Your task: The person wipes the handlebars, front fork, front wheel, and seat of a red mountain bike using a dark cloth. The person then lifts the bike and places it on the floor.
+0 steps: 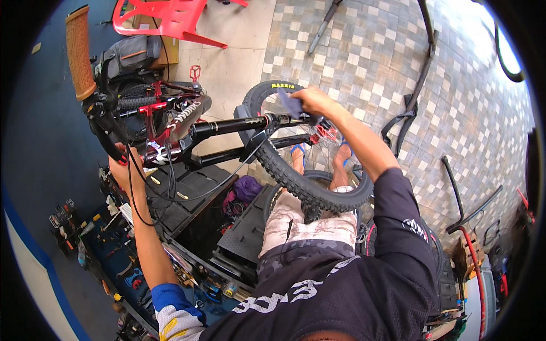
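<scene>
My right hand (311,101) presses a small grey-blue cloth (290,103) against the black fork leg (239,126), just above the knobby front wheel (301,170). My left hand (122,167) grips the handlebar end (116,149), below its tan grip (79,52).

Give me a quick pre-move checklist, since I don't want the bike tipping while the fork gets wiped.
1. Left hand gripping the bike near the handlebar: ok.
2. Right hand pressing a dark cloth at the lower fork by the front wheel: ok.
3. Wheel seated in the fork: cannot tell, the hand hides the axle.
4. Brake hoses free of the cloth: ok, they hang below.
5. Feet in sandals away from the tyre: not ok, right under the wheel.
</scene>
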### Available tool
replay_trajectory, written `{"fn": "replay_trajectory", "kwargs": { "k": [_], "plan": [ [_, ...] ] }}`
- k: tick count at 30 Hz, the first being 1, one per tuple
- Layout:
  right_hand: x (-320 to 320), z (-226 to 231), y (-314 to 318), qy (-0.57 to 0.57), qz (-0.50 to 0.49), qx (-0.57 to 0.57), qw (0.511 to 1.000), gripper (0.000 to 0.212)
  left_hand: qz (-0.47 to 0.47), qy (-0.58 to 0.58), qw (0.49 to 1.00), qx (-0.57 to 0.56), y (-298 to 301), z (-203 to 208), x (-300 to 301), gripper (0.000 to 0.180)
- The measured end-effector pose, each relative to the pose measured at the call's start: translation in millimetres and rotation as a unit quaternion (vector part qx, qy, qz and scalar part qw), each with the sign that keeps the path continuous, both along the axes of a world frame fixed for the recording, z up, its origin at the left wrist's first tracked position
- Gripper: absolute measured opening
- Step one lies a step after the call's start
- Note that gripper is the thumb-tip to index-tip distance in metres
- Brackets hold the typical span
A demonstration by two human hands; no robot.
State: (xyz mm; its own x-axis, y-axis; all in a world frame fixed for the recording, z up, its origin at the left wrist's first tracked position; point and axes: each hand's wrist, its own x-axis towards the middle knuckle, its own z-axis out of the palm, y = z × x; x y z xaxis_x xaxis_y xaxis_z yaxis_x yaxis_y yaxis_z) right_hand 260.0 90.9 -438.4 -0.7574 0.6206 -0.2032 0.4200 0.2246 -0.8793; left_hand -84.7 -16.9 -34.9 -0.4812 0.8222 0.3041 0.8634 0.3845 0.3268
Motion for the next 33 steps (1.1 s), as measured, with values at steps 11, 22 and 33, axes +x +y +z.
{"fn": "replay_trajectory", "kwargs": {
  "k": [11,22,33],
  "plan": [
    [49,-40,-32,-0.009,-0.152,-0.081,0.985,0.049,0.001,-0.011,1.000,-0.027,0,0,-16,0.027],
    [-27,7,-46,0.092,-0.031,-0.027,0.995,0.048,-0.014,0.027,1.000,-0.007,2,-5,-12,0.018],
    [-24,-27,-55,0.009,0.062,0.107,0.992,0.040,0.013,0.060,0.997,-0.036,7,-1,-26,0.033]
  ]
}}
